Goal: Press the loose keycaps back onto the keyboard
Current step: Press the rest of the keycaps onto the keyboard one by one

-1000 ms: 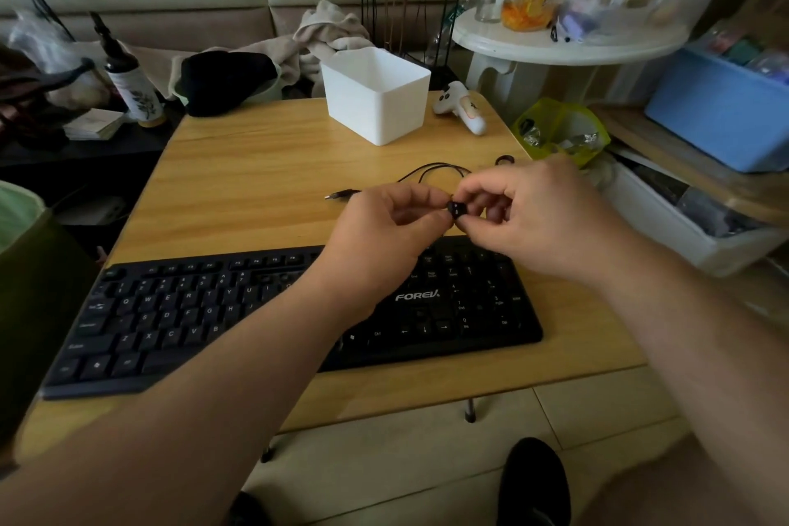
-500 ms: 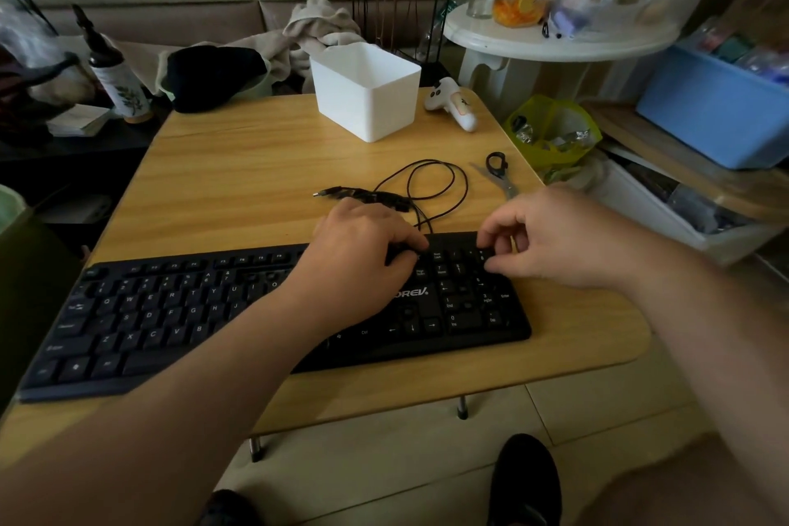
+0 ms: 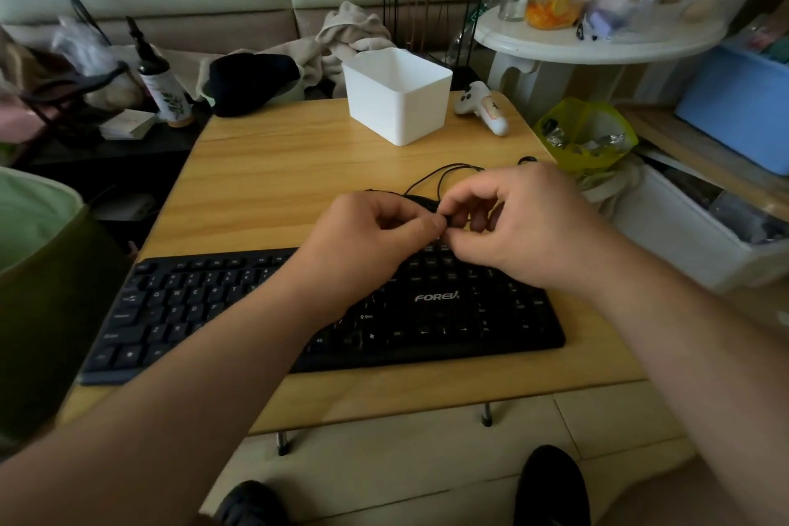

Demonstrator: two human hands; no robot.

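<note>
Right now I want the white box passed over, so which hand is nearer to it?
Left, though only slightly. The left hand is in front of the white box, almost straight below it in the image. The right hand is off to the box's right, above the keyboard.
</note>
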